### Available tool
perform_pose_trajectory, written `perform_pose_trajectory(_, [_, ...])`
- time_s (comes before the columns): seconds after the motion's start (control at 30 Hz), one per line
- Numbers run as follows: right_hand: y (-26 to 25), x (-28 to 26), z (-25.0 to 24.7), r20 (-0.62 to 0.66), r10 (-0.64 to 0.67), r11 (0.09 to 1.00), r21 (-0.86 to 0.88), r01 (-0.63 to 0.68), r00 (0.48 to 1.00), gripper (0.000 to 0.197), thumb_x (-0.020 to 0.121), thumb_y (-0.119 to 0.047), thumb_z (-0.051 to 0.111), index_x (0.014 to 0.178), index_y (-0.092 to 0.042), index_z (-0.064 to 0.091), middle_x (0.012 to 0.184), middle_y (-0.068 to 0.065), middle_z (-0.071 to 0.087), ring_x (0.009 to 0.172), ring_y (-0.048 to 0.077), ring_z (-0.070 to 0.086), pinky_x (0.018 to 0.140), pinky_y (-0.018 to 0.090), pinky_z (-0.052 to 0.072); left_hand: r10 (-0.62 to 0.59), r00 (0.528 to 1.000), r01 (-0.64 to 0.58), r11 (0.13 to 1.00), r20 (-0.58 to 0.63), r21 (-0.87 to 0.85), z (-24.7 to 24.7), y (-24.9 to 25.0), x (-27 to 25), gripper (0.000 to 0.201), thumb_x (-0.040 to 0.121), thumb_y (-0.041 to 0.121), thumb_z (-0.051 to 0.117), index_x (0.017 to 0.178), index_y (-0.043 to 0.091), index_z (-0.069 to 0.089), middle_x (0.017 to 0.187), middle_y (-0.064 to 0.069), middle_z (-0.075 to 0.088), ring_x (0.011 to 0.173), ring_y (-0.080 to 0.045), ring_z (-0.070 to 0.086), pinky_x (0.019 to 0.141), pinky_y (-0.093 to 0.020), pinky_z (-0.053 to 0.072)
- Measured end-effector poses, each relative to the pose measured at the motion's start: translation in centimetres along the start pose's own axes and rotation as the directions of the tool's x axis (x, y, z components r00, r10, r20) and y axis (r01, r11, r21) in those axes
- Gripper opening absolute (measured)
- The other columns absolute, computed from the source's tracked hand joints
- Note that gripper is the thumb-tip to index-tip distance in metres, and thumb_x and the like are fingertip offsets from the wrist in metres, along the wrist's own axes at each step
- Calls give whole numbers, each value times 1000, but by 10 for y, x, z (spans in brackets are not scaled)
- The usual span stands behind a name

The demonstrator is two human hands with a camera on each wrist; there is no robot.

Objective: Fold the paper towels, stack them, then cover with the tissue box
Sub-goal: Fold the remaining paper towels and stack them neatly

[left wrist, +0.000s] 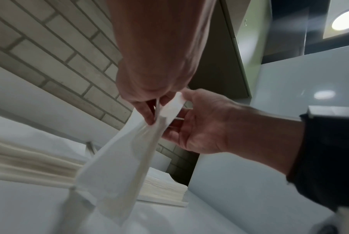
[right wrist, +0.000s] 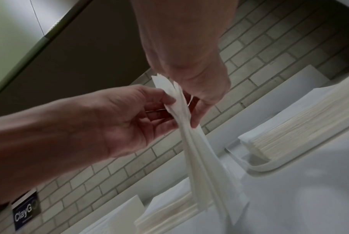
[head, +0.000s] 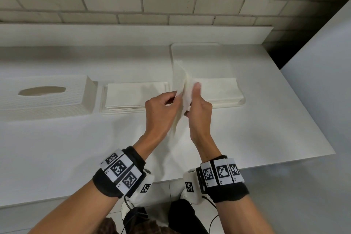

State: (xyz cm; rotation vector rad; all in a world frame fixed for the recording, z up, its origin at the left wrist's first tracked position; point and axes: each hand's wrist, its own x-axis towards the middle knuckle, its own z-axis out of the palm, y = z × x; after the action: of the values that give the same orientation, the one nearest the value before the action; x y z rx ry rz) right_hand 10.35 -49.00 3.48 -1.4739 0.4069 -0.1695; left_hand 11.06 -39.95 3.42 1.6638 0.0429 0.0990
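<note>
Both hands are up over the white tabletop (head: 228, 135), left hand (head: 159, 107) and right hand (head: 199, 106) pinching one thin white paper towel (head: 180, 85) between them, hanging edge-on. Folded white towel stack (head: 133, 95) sits beside the white textured tissue box (head: 43, 99), more towels in the white tray (head: 241, 103).
</note>
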Motion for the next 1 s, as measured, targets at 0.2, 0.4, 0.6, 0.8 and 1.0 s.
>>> perform_pose_trajectory(0.2, [-7, 0, 1, 53, 70, 993, 90, -75, 996, 87, 96, -62, -1, 86, -22, 76, 83, -14, 74, 103, 20, 68, 95, 36, 52, 39, 995, -44, 997, 89, 57, -3, 0, 0, 39, 74, 24, 81, 111, 27, 70, 103, 14, 70, 100, 2, 65, 78, -11, 52])
perform_pose_trajectory(0.4, [-3, 4, 3, 44, 71, 989, 123, -76, 996, 77, 98, -60, 11, 112, -17, 73, 103, -11, 72, 113, 12, 64, 95, 38, 54, 32, 999, -33, 999, 24, 19, -3, 5, 2, 22, 90, 16, 64, 88, 35, 73, 80, 17, 74, 80, -1, 69, 70, -14, 51])
perform_pose_trajectory(0.6, [3, 8, 1, 5, -79, 997, -6, 79, 997, 28, 94, -35, 61, 95, -8, 71, 80, -2, 71, 82, 14, 69, 85, 47, 59, 32, 999, -32, 999, 19, -13, -3, -6, 3, 36, 93, 24, 55, 81, -10, 61, 71, -32, 56, 58, -28, 42, 57, -30, 38])
perform_pose_trajectory(0.8, [7, 15, -2, -118, -123, 992, -40, 119, 985, 49, 94, -23, 60, 54, -9, 35, 50, -5, 29, 52, 15, 32, 62, 43, 53, 45, 998, -44, 999, -54, 32, -8, -5, 5, 38, 94, 16, 56, 69, -12, 49, 59, -28, 39, 56, -21, 32, 56, -30, 30])
perform_pose_trajectory(1.0, [3, 2, 2, 20, -169, 985, -39, 169, 985, 43, 92, -26, 63, 59, -4, 48, 51, -5, 37, 56, 16, 36, 62, 29, 41, 94, 995, -92, 989, -13, 118, -2, -7, 1, 27, 94, 24, 59, 71, 14, 68, 55, -11, 59, 50, -25, 50, 52, -35, 45])
